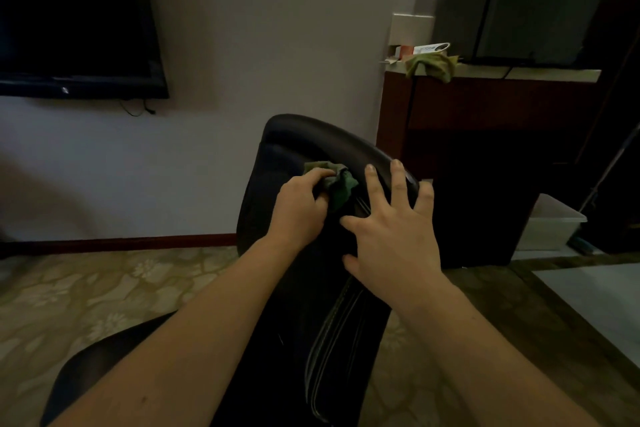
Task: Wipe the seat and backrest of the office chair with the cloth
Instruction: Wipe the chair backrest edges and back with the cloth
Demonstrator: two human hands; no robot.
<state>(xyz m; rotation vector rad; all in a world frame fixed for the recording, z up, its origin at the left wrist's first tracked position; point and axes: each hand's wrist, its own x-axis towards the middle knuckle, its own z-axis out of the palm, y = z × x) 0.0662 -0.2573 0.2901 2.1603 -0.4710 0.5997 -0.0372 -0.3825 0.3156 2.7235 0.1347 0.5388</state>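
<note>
One cloth [342, 184] gripped by left hand [298, 210] against backrest [304, 132]; right hand [394, 239] splayed.

1. My left hand [298, 208]: fingers curled, bunching the cloth [337, 184]; forearm bare, reaching forward.
2. My right hand [394, 236]: fingers [398, 184] straight and spread, palm down; forearm bare, extended beside the left.

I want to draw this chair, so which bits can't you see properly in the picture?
Head view:
The seat: mostly behind the left arm, cut off by the bottom edge.
The cloth: bunched in the left hand, so its full shape is hidden.
The backrest: its middle is covered by both hands, the right hand spread.
The box: its writing is too small and blurry.
</note>
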